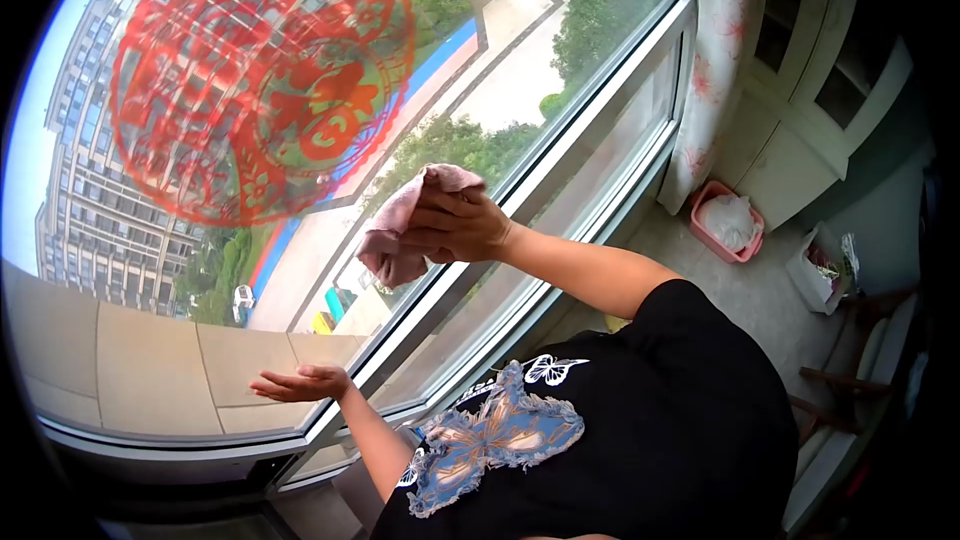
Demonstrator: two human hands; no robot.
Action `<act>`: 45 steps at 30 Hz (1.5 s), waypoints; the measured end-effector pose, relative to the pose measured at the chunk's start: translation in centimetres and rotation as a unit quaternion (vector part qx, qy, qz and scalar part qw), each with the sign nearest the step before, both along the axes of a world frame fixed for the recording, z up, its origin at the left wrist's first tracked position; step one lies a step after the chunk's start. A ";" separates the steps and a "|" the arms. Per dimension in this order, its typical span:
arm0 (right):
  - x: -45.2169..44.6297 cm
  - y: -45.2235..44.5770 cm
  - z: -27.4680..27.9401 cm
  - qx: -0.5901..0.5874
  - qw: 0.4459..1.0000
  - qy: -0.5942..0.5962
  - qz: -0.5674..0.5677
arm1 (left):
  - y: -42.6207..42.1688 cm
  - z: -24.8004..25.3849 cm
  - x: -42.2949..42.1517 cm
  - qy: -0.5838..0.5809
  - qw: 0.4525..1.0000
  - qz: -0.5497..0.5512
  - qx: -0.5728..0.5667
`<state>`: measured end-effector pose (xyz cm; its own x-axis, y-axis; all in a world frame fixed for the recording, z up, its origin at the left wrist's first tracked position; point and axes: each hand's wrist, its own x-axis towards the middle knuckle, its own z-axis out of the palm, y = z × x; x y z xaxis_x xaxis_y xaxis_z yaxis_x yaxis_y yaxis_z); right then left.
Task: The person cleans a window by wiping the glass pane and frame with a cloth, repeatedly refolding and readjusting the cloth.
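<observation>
A pink cloth (395, 225) is bunched under my right hand (455, 228), whose fingers press it against the window glass (330, 230) near the frame's inner edge. The cloth's folds stick out above and to the left of the fingers. Lower down on the left, my left hand (300, 383) is held out with its fingers stretched and nothing in it, close to the glass above the bottom corner of the frame. A round red paper decoration (265, 80) is on the glass, above and to the left of the cloth.
The white window frame (590, 120) runs diagonally. At the right are a floral curtain (715, 70), a white cabinet (790, 165), a pink basket (708, 243) with a white bag, a white bin (808, 275) and a wooden chair (850, 380). Buildings and trees show outside.
</observation>
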<state>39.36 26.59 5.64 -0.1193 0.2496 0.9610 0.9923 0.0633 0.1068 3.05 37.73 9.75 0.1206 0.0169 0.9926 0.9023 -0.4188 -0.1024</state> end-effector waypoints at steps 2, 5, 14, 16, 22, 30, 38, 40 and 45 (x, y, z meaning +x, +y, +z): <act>3.5 -0.7 0.9 -0.049 0.999 0.019 -0.002 | 0.2 -0.1 -0.2 0.008 1.000 0.002 0.004; 12.6 -1.1 1.2 0.019 0.992 0.116 -0.051 | -0.3 0.3 0.6 0.006 1.000 0.006 0.007; 43.1 -6.7 7.9 0.127 0.971 0.154 -0.130 | -0.6 0.7 0.9 0.029 0.999 0.028 0.012; 51.9 -5.4 8.0 0.209 0.928 0.186 -0.247 | -0.3 0.5 1.0 0.032 0.999 0.040 0.008; 57.0 -6.8 8.1 0.239 0.882 0.401 -0.070 | -0.2 0.6 0.5 0.034 0.998 0.054 0.011; 43.2 -3.9 7.9 0.256 0.890 0.374 -0.040 | 0.0 0.2 0.1 0.003 0.999 0.043 -0.008; 26.1 -3.7 28.2 0.185 0.978 0.092 -0.014 | 0.5 -0.8 -0.7 -0.042 0.998 0.031 -0.028; 23.5 -1.9 26.0 0.181 0.983 0.031 -0.033 | 0.7 -0.7 -0.8 -0.040 0.998 0.040 -0.031; 18.1 -2.0 8.4 -0.083 0.992 -0.098 0.008 | 1.0 -1.3 -1.4 -0.041 0.998 0.033 -0.038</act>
<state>57.48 24.57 14.03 -0.3050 0.3993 0.8646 0.9522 0.1125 0.2839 1.67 38.75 8.49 0.0342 0.0977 0.9946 0.9321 -0.3622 0.0035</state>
